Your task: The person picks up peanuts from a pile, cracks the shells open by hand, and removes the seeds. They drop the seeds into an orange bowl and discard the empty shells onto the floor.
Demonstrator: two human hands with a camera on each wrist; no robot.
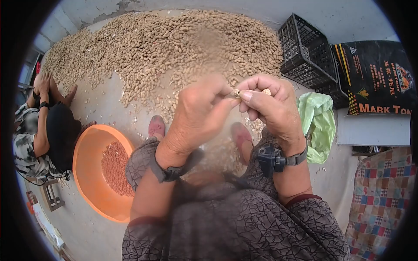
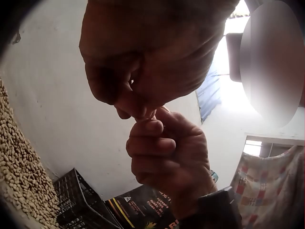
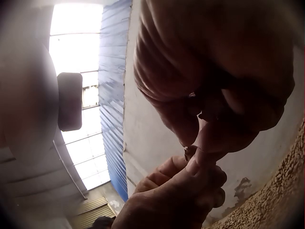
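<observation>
The left hand [image 1: 198, 114] is kinda blurry, but it and the right hand [image 1: 278, 104] are both pinching a peanut [image 1: 235, 93], mostly hidden by fingertips, right between them. A second shell [image 1: 266, 92] peeks out of the right hand, partly covered. Further out, the left leg [image 1: 137, 167] blocks part of the orange basin [image 1: 88, 178], and the black sack [image 1: 370, 78] gets cut off.

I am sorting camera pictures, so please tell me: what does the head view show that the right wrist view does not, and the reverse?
Only the head view: the orange basin with reddish kernels, the green bag and the black crate.
Only the right wrist view: the blue corrugated sheet.
Both: the left hand, the right hand and the peanut heap.
</observation>
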